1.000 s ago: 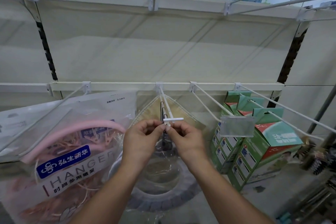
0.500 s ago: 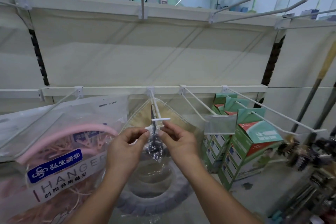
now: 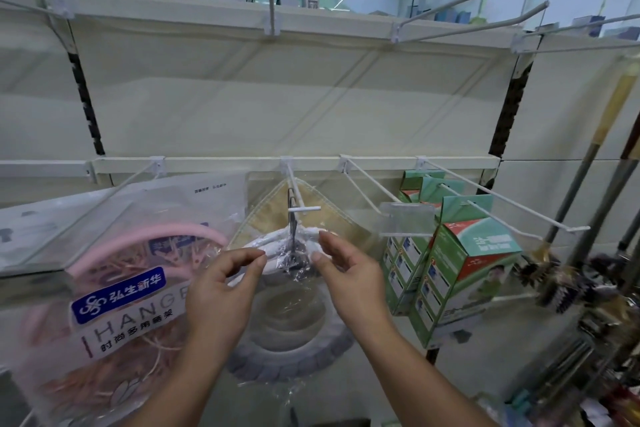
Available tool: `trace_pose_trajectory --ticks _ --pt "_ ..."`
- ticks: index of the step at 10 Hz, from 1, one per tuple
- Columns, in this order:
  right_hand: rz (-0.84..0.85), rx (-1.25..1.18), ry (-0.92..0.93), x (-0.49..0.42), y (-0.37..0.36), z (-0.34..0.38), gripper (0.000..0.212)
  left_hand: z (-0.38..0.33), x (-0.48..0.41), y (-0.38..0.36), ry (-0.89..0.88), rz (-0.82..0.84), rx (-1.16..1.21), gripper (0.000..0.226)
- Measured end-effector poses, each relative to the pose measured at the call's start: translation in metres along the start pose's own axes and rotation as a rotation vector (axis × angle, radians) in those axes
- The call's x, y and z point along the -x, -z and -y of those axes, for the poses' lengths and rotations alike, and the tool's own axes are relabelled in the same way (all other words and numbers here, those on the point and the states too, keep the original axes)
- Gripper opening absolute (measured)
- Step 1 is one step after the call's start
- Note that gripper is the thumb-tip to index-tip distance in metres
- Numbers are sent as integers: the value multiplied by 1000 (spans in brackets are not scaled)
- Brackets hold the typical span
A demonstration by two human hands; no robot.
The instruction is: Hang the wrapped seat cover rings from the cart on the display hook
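Note:
A wrapped seat cover ring [image 3: 294, 354], grey and white inside clear film, hangs from the white display hook [image 3: 300, 208] at the middle of the rail. Its bunched film top sits on the wire just behind the hook's T-shaped tip. A beige wrapped item hangs behind it on the same hook. My left hand [image 3: 221, 288] and my right hand [image 3: 346, 270] are on either side of the film top, fingers apart, thumbs and forefingers a little off the wrap. Neither hand holds anything. The cart is out of view.
A large clear bag of pink hangers [image 3: 117, 291] hangs on the left hook, close to my left wrist. Green boxes [image 3: 464, 260] hang on the hooks at right, with a clear price tag [image 3: 407, 222] in front. Brushes and poles [image 3: 571, 274] stand far right. Bare hooks jut from the upper rail.
Both hands have let go of the film top and drawn slightly apart and downward. The ring now hangs free on the hook. The view has tilted up a little.

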State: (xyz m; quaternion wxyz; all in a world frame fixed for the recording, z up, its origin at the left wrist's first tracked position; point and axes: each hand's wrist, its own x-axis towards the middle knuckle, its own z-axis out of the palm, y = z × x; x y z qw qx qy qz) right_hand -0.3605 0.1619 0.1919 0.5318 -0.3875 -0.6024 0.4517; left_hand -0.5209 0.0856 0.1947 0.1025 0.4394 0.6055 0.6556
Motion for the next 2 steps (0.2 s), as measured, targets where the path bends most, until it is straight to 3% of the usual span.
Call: trace_pose_trajectory --ticks 2 --pt "-49 13 21 27 7 -8 33 5 19 10 -8 2 1 18"
